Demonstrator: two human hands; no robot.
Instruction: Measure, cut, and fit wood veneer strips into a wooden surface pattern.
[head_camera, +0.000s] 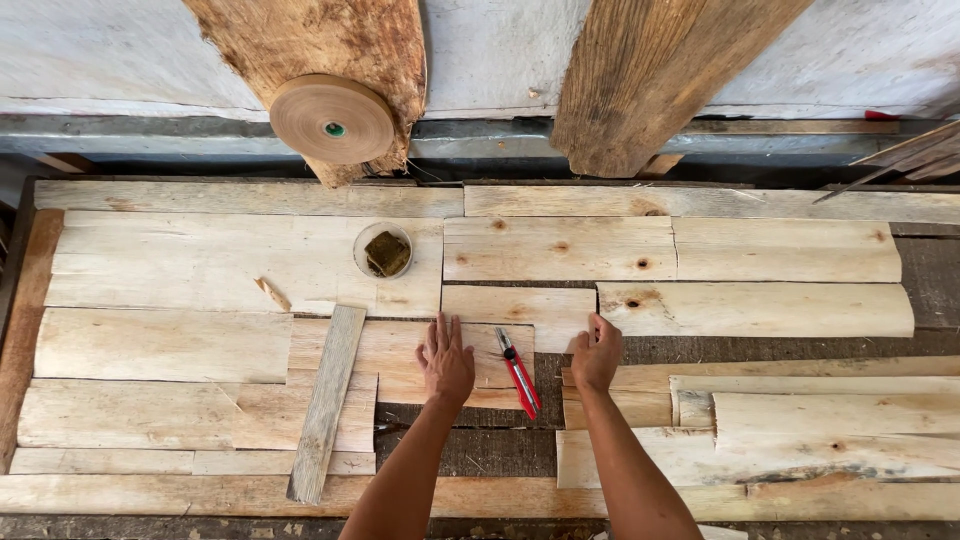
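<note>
My left hand (445, 362) lies flat, fingers spread, on a pale veneer sheet (400, 358) in the middle of the table. My right hand (597, 355) rests with curled fingers on the edge where a small veneer piece (520, 308) meets a longer sheet (755, 308); its fingers touch the wood and hold nothing. A red utility knife (519, 374) lies between the two hands on the veneer.
Many thin wood veneer sheets cover the dark worktable (490, 450). A grey wooden slat (327, 402) lies at a slant at the left. A small round bowl (383, 250) with a brown lump stands behind. A roll of brown tape (333, 119) and two rough planks (650, 80) lean at the back wall.
</note>
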